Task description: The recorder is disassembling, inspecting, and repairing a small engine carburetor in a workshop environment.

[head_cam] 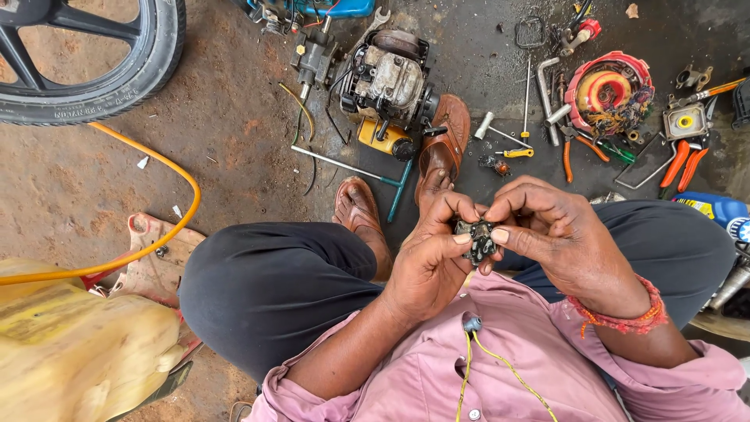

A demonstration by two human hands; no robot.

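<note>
small part: dull dark metal | engine: grimy matt metal | hose: smooth yellow plastic | floor: rough, dusty

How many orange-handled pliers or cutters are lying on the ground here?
2. One pair of orange-handled pliers lies just below the red round coil part; a second, larger pair lies farther right, beside the blue container. Others may hide in the clutter.

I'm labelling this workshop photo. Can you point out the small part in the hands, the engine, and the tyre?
Small part [478,238]: head view, on its dark metal middle between the fingertips.
Engine [388,78]: head view, on its grey top casing.
Tyre [148,59]: head view, on the black rubber sidewall.
</note>
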